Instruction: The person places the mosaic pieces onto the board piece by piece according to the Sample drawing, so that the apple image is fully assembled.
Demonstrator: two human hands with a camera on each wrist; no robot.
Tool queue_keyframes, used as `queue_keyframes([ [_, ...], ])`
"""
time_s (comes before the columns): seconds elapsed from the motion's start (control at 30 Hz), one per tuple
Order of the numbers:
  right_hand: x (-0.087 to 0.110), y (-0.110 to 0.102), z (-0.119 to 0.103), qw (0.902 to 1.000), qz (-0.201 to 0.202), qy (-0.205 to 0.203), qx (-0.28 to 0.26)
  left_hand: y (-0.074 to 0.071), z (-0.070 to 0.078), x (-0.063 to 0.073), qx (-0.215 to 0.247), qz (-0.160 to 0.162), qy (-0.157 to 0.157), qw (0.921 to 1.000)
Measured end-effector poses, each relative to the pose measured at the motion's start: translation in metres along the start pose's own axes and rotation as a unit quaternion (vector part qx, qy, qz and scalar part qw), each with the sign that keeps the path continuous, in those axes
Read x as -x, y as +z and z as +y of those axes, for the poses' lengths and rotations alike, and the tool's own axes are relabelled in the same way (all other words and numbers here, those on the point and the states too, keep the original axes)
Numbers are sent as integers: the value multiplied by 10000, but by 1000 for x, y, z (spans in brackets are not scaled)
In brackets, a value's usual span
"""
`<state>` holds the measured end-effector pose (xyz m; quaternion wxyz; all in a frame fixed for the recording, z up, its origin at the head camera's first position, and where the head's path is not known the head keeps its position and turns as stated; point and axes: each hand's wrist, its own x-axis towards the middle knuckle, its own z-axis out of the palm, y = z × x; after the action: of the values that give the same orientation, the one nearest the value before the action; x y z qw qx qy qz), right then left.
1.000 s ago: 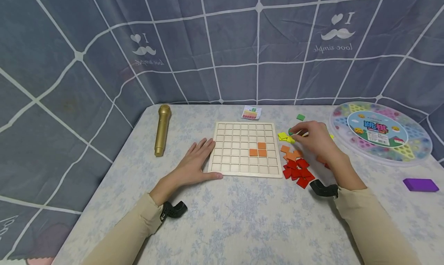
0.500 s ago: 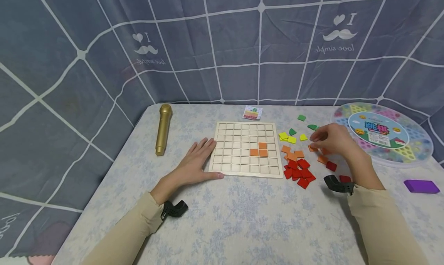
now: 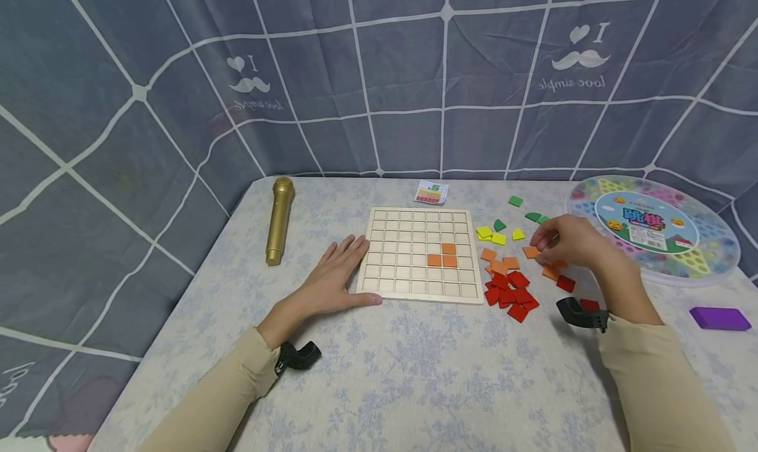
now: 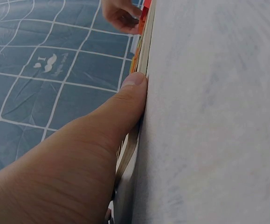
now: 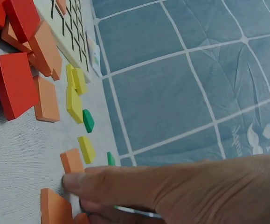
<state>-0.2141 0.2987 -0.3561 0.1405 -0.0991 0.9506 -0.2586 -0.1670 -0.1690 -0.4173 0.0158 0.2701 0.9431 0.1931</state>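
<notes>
My left hand (image 3: 334, 277) rests flat on the table, fingers spread, at the left edge of a square wooden grid board (image 3: 393, 258). In the left wrist view its thumb (image 4: 125, 100) lies along the board's side. Three orange square tiles sit in the grid's right part. Right of the board, my right hand (image 3: 577, 241) has curled fingers, thumb and fingertips pinching an orange tile (image 5: 72, 160) at the table surface. Around it lie more orange tiles, yellow tiles (image 3: 499, 239), green pieces (image 3: 515, 201) and a heap of red tiles (image 3: 503, 294).
A small printed picture card (image 3: 431, 192) lies behind the board. At left is a gold microphone (image 3: 278, 222). A round Chinese checkers box (image 3: 710, 241) and a purple block (image 3: 719, 318) are at right. A grid-patterned curtain (image 3: 408, 77) hangs behind the table.
My right hand has moved right, from beside the yellow and green pieces to the orange tile, uncovering several pieces. The left hand and the board stay in place.
</notes>
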Motion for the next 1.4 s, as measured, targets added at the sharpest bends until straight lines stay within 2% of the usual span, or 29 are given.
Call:
queue_keyframes([
  [0.27, -7, 6, -1, 9986, 264, -284, 359, -1, -1, 1, 7, 16, 21, 10000],
  [0.57, -11, 12, -5, 9964, 433, -580, 447, 0, -2, 1, -13, -32, -42, 10000],
  [0.83, -14, 24, -33, 9912, 703, -1045, 408, 1, -1, 1, 18, -43, -64, 10000],
  [1.07, -19, 46, -63, 9903, 481, -1267, 319, -1, 1, 1, 12, -38, -31, 10000],
  [1.23, -22, 58, -77, 9850, 495, -1619, 323, -1, 0, 1, 7, -29, -36, 10000],
  [1.4, -28, 70, -89, 9825, 654, -1708, 351, 0, 0, 0, -4, -39, -63, 10000],
])
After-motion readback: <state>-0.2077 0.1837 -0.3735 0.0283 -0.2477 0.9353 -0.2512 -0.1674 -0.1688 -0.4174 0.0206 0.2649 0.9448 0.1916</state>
